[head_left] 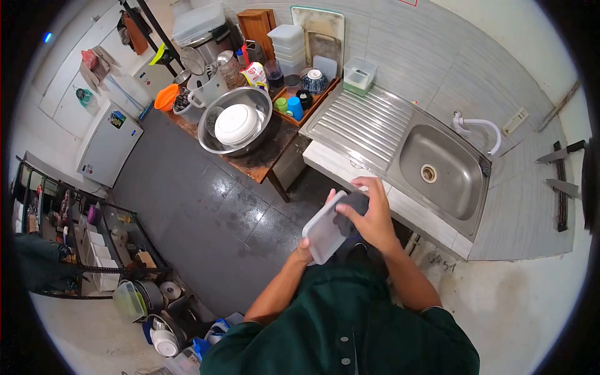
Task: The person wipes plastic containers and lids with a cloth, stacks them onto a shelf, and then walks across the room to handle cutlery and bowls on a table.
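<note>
In front of my dark green shirt, my left hand (pixel 304 251) grips a translucent white plastic container (pixel 324 236) by its edge, tilted up on its side. Its fingertips show at the container's upper rim. My right hand (pixel 376 220) is closed on a dark grey cloth (pixel 355 205), thumb and fingers bent around it. The cloth lies against the container's upper right part. Both hands are in the air, just short of the white counter edge. How deep the container is cannot be made out.
At the right is a steel sink (pixel 437 169) with a ribbed drainboard (pixel 359 128) and a white faucet (pixel 478 125). A green-tinted tub (pixel 359 76) stands behind the drainboard. On the wooden table, a steel basin (pixel 206 139) holds white dishes. Knives (pixel 565 186) hang on the right wall.
</note>
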{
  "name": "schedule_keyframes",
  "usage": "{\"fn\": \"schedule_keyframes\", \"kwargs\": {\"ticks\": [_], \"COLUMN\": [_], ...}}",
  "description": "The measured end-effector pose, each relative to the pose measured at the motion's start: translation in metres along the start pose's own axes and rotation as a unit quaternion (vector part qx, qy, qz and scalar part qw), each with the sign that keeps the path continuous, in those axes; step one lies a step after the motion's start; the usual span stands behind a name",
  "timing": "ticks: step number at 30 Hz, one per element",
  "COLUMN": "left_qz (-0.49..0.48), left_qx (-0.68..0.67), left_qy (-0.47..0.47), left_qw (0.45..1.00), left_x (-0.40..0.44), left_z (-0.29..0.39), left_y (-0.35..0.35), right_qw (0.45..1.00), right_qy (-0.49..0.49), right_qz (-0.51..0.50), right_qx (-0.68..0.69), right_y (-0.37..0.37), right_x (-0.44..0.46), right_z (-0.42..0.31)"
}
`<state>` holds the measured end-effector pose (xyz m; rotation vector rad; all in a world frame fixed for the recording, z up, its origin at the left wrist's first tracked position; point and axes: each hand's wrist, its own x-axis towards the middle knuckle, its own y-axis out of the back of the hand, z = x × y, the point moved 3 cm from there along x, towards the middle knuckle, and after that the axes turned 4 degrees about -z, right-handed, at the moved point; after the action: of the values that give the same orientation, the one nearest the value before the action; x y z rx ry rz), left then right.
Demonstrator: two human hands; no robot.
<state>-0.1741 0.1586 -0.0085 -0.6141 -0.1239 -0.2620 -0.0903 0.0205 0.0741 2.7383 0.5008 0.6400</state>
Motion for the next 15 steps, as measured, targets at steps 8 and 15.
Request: {"fn": "schedule_keyframes", "kwargs": {"ticks": [8, 15], "left_qz": [0.092, 0.120], "left_qx": [-0.152, -0.090], "left_qy": [-0.073, -0.054], "left_qw": [0.981, 0.987], "left_x": [0.007, 0.002], "left_z": [0.014, 0.009], "left_y": [0.013, -0.019], "right_qw": [0.979, 0.980], "right_qy": [0.190, 0.116], "right_qz": [-0.070, 0.160], "right_qx": [-0.020, 0.026], "right_y": [-0.057, -0.051], "right_x": [-0.036, -0.022], "right_z": [-0.006, -0.003]}}
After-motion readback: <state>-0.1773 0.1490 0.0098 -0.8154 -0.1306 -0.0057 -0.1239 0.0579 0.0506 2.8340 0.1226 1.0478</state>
